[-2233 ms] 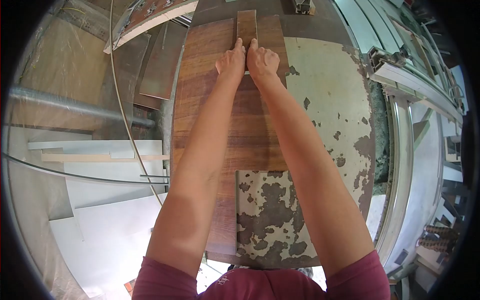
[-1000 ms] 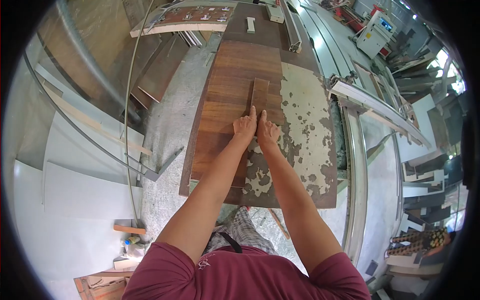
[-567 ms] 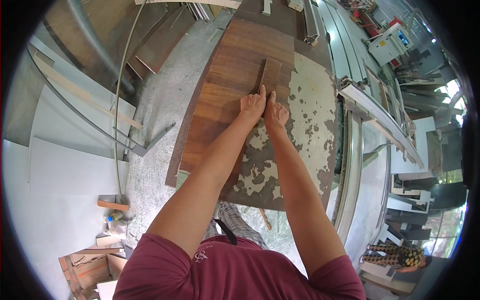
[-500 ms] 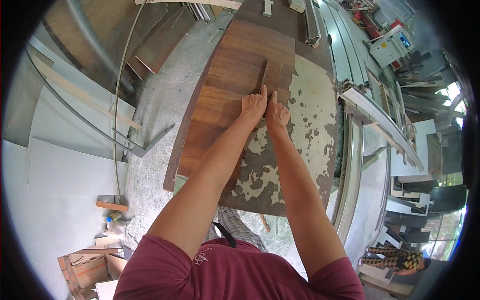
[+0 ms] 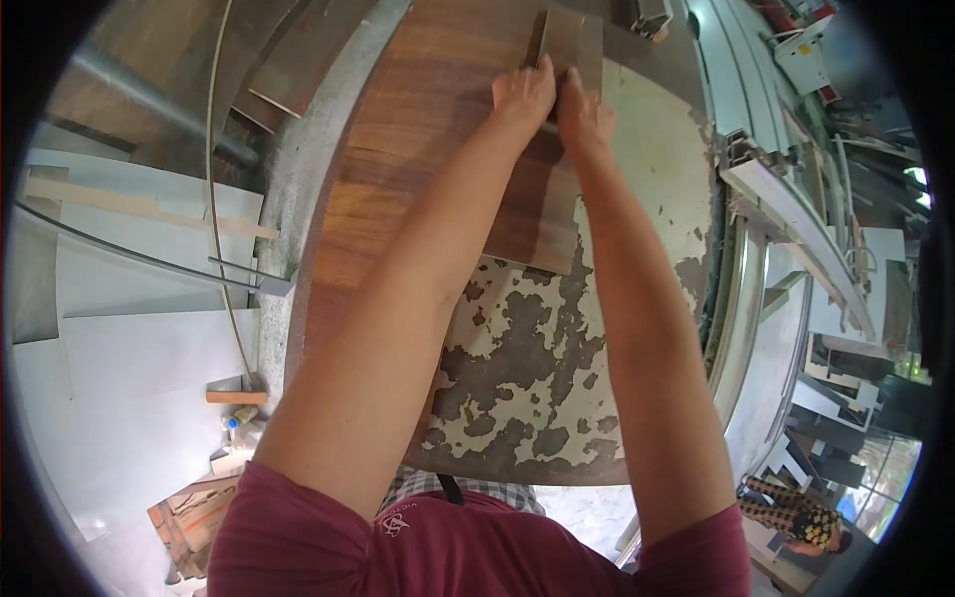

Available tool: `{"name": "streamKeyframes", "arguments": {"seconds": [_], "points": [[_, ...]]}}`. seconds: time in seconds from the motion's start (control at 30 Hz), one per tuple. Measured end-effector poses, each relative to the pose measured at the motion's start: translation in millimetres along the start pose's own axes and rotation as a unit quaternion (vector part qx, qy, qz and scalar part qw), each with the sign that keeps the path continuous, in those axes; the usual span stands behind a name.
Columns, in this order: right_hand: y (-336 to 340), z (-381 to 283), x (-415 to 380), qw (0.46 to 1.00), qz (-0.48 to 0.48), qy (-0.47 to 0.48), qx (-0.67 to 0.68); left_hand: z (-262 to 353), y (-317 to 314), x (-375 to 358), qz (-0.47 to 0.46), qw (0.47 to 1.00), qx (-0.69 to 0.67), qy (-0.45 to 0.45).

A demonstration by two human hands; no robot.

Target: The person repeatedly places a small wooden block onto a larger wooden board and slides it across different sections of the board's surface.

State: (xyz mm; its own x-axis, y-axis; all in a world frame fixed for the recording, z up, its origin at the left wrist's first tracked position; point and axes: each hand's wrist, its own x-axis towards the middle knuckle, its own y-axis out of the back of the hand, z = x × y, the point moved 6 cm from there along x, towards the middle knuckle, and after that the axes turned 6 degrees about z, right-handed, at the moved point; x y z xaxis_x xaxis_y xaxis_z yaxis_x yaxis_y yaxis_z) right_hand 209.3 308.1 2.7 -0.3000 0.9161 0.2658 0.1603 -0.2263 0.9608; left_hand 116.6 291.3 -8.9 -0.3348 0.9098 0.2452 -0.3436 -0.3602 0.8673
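A narrow brown wooden board (image 5: pixel 575 40) lies lengthwise on a large wood-grain panel (image 5: pixel 398 139). My left hand (image 5: pixel 524 97) is closed at the left side of the narrow board's near end, one finger pointing forward along it. Beside it, my right hand (image 5: pixel 589 117) is closed at the same end. The two hands nearly touch, and their undersides are hidden. Beneath the panel shows a worktop (image 5: pixel 537 398) with a pale, badly flaked coating over dark grey.
A metal rail (image 5: pixel 731 308) runs along the worktop's right side. White sheets (image 5: pixel 149 378) and a curved thin strip (image 5: pixel 214 179) are on the left. A person (image 5: pixel 806 522) in checked trousers is at the lower right, near stacked offcuts. A cardboard box (image 5: pixel 194 522) stands lower left.
Both hands have moved forward, away from my body, with the narrow board. My view has come closer to the worktop, and more of its flaked surface shows near me.
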Motion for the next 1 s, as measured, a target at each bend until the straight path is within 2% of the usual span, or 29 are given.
{"name": "streamKeyframes", "arguments": {"seconds": [0.13,0.27,0.4,0.6,0.77,1.0], "points": [[-10.7,4.7,37.2,1.000,-0.003,0.006,0.016,-1.3,-13.8,35.0,0.007,1.000,0.013,0.009],[-7.7,5.2,39.7,1.000,-0.010,0.006,0.013,4.8,-6.3,36.0,0.013,0.999,0.046,-0.005],[1.3,4.5,27.8,0.999,0.040,0.002,0.016,9.6,2.2,28.3,0.061,0.996,0.056,-0.027],[9.8,4.9,-18.1,1.000,0.014,-0.004,0.012,15.9,14.8,-18.4,0.030,0.998,0.054,-0.028],[31.1,0.0,-81.7,1.000,-0.003,-0.014,-0.001,14.2,20.0,-77.5,-0.006,0.999,0.044,-0.003],[57.4,-5.5,-169.4,0.999,-0.032,-0.030,-0.025,20.7,42.5,-165.7,-0.031,0.999,0.025,-0.019]]}}
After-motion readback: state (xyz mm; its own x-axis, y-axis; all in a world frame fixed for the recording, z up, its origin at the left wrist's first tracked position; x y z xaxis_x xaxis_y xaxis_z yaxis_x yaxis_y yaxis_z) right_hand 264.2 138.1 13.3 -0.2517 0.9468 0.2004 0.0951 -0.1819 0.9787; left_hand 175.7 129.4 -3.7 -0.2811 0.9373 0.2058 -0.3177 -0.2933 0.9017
